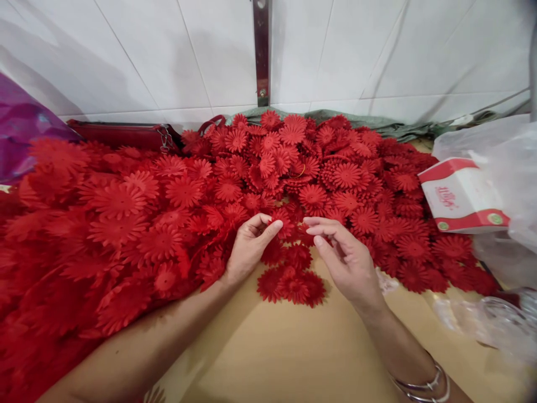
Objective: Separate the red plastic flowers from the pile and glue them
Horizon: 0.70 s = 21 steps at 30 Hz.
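Observation:
Between the thumb and fingers of my left hand [251, 243] is pinched a red artificial flower [282, 224] with narrow rounded petals. To its right hovers my right hand [346, 257], fingers bent and thumb apart, with nothing visible in its grasp. Just below both hands a small cluster of red flowers [291, 284] lies on the tan tabletop [260, 347]. A large heap of similar red flower pieces [184, 190] spreads behind the hands and to both sides. My left fingertips partly hide the held flower's edge.
A white and red box [464, 196] rests among clear plastic bags [520, 184] on the right. Behind the heap at left lies a dark red bag [121, 134], beside a purple plastic bag [29, 123]. A white tiled wall [126, 50] closes off the back.

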{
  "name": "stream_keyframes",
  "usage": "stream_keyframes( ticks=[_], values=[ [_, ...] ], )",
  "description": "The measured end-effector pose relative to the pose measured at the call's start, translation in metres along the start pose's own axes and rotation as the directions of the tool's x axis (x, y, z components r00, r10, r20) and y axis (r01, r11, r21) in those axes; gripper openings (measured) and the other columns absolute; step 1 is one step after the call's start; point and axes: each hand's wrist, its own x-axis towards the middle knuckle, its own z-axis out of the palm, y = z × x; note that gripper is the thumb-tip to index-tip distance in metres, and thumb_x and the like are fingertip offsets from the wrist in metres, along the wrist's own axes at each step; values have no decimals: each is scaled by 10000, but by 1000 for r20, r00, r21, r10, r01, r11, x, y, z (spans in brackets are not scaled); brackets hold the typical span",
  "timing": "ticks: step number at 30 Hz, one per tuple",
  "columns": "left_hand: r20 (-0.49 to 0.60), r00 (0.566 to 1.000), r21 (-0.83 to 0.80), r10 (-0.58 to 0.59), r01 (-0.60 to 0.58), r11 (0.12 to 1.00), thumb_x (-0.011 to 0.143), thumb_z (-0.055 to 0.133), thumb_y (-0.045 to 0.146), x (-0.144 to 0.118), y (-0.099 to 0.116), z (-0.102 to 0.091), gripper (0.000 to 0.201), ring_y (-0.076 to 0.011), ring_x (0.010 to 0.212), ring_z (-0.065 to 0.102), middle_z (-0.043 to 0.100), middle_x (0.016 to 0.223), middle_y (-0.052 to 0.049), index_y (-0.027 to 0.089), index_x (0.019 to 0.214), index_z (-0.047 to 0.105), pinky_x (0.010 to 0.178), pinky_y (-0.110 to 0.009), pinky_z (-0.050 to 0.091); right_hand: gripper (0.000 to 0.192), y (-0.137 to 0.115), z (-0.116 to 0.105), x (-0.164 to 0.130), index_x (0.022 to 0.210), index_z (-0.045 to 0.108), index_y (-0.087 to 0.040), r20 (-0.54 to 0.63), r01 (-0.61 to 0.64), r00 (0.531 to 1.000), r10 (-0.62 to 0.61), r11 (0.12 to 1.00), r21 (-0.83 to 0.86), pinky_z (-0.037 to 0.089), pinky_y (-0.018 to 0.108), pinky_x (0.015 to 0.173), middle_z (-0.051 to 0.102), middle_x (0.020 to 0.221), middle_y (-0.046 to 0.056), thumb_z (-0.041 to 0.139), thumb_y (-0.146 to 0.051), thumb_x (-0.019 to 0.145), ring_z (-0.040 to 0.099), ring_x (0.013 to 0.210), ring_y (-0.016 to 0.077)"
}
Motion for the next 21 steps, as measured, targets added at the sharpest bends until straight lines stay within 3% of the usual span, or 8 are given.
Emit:
stream_keyframes(
  ticks=[5,11,17,21],
  values=[
    [122,993,43,-11,6,999,746,844,467,-5,8,2,385,-74,590,442,544,633,54,170,701,603,597,-199,402,181,4,6,-1,1121,679,-278,-19,51,998,-52,998,-36,459,451,1116,649,1298,85,672,-270,941,599,1261,227],
    [236,971,106,-20,-6,994,766,833,456,-11,8,2,316,-120,634,584,688,683,-9,161,738,724,643,-236,488,23,5,10,-2,945,707,-265,12,52,999,-51,994,-97,496,435,1072,690,1199,67,691,-270,929,656,1152,216],
    [349,936,96,-36,2,995,782,829,443,-9,7,3,299,-140,697,647,739,788,-36,162,861,763,714,-260,532,84,13,10,-2,913,654,-250,-19,-90,996,92,991,101,513,396,1001,685,1206,78,639,-323,952,649,1152,217],
    [343,939,79,-25,-2,997,841,786,426,-9,7,2,282,-116,678,623,706,755,-19,156,828,708,693,-232,502,124,28,4,0,927,617,-243,-114,-110,985,132,977,181,514,356,940,677,1183,61,624,-360,967,651,1095,195]
  ],
)
